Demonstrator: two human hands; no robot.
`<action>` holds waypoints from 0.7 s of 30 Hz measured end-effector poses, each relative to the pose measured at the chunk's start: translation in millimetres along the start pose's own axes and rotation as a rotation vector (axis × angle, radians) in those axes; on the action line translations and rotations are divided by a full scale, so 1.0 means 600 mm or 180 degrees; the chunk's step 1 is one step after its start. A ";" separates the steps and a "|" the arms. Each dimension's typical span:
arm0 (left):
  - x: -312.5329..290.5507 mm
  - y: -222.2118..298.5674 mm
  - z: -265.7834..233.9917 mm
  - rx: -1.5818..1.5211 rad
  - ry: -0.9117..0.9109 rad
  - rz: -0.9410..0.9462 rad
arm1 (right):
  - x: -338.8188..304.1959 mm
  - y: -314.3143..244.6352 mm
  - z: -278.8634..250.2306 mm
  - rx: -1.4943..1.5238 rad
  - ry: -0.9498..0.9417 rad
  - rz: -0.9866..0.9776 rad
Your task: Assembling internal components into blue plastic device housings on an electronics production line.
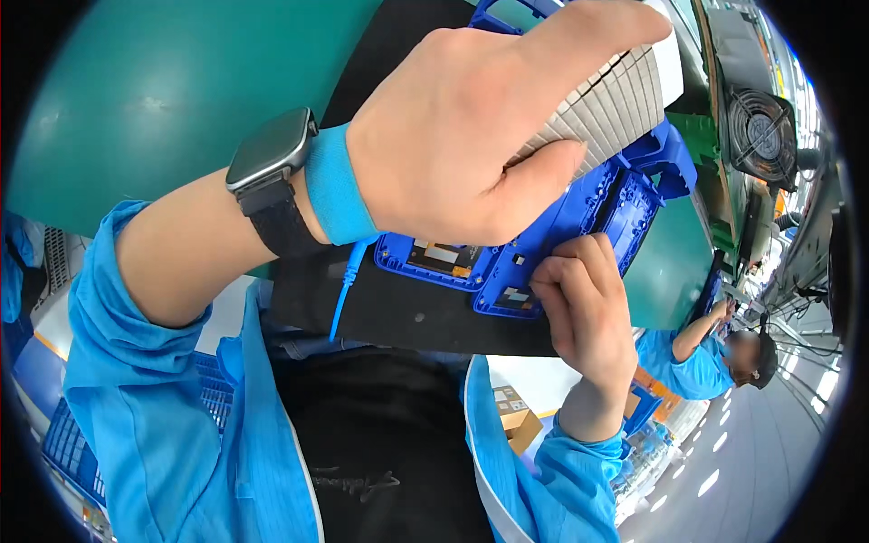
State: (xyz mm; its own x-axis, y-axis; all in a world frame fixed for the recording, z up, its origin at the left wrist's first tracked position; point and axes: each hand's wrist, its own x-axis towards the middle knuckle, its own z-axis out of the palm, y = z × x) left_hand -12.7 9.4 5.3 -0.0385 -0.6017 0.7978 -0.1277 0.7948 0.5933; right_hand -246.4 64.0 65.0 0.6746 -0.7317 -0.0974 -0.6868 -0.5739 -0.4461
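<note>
My left hand [471, 136] reaches across the bench and holds a sheet of grey strip-shaped pads [625, 109] between thumb and fingers. A white backing [668, 63] shows past the pads. Under that hand lie blue plastic housings [552, 231], opened so their ribbed insides, dark parts and an orange flat cable show. My right hand [588, 299] is closed, its curled fingertips down against the housing's lower right part. Whatever those fingertips pinch, if anything, is hidden. A blue wrist strap [337, 185] and a black smartwatch [272, 149] are on my left wrist.
The housings rest on a black mat [407, 312] over a green bench [181, 90]. A blue coiled cord [347, 285] hangs from the wrist strap. A black fan [762, 134] stands at the far right. Another person in blue [692, 362] works beyond the bench. An open carton [516, 421] sits below.
</note>
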 end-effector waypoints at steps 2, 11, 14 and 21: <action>0.001 0.000 0.001 -0.0027 -0.0007 -0.0008 | 0.001 0.004 0.002 -0.0076 -0.0049 -0.0115; 0.007 0.005 -0.006 -0.0080 0.0007 0.0001 | -0.007 -0.003 0.011 -0.0191 0.0086 -0.0081; 0.010 0.005 -0.007 -0.0094 0.0006 0.0006 | -0.007 0.001 0.010 -0.0075 0.0200 -0.0130; 0.012 0.014 -0.005 -0.0128 -0.0617 -0.0261 | -0.025 0.008 -0.020 0.0637 0.2125 0.0184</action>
State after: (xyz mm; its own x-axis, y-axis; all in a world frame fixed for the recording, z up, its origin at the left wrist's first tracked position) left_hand -10.8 12.1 16.4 -0.2199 -0.6653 0.7135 -0.0987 0.7428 0.6622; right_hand -263.1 68.0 75.1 0.2839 -0.8654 0.4129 -0.6104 -0.4952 -0.6182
